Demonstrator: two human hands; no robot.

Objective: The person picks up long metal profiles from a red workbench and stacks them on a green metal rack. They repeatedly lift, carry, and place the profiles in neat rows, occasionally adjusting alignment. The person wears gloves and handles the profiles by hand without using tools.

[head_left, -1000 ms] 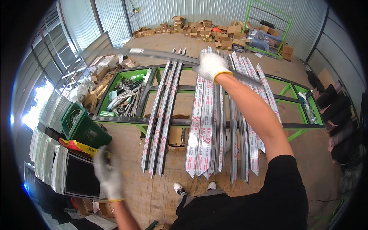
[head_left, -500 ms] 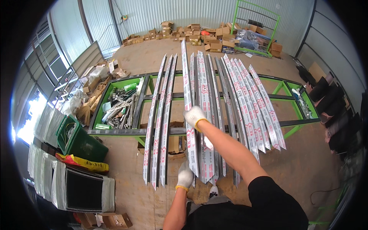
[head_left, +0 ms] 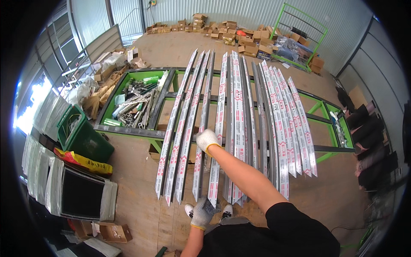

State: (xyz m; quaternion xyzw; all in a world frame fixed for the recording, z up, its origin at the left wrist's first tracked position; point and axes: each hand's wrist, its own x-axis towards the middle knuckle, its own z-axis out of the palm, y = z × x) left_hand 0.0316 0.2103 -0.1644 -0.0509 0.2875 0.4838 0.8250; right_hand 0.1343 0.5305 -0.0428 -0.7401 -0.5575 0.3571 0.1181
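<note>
Long metal profiles [head_left: 237, 98], wrapped in white film with red print, lie side by side across a green and black frame table [head_left: 171, 95]. My right hand [head_left: 207, 141], in a white glove with a yellow cuff, is closed on the fourth profile from the left [head_left: 204, 111]. That profile lies beside a group of three others [head_left: 174, 145] on the left. My left hand [head_left: 203, 214], gloved with a grey palm, is at the near end of the neighbouring profile [head_left: 213, 197]. Its fingers are stretched toward that pointed end; whether they touch it is unclear.
A green tray of metal offcuts [head_left: 137, 107] is at the table's left end, a smaller tray [head_left: 339, 128] at its right. A dark green bin [head_left: 85, 137] and wrapped panels [head_left: 81, 192] stand left. Cardboard boxes [head_left: 252, 48] line the back wall; dark sheets [head_left: 368, 132] lean right.
The profile I held mid-table has moved left and lies beside the group of three. My right hand stays on it; my left hand has left its near end and turned toward the neighbouring profile's end.
</note>
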